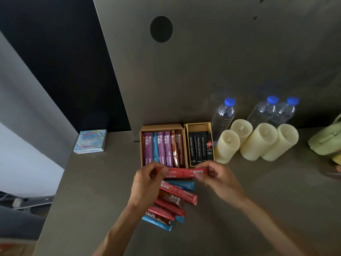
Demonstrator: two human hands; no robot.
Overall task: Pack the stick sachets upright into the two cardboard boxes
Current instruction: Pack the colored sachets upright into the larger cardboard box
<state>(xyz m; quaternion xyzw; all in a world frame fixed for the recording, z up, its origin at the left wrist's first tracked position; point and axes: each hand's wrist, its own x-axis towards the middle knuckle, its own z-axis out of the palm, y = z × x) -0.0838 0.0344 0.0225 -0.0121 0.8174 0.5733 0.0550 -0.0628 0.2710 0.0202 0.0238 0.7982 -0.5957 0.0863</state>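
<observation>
Red sachet (181, 172) sits crosswise between my two hands, just in front of the boxes: my left hand (147, 183) pinches one end, my right hand (217, 180) the other, fingers closed on it at both ends. Behind it the larger cardboard box (162, 127) holds purple, blue and brown sachets standing side by side, and the smaller box (198, 125), touching its right side, holds black ones. More loose sachets (171, 204), red, brown and blue, lie in a heap on the grey surface (258, 191) under my wrists. Right of the boxes stand four pale candles (258, 143) with three water bottles (223, 117) behind them.
</observation>
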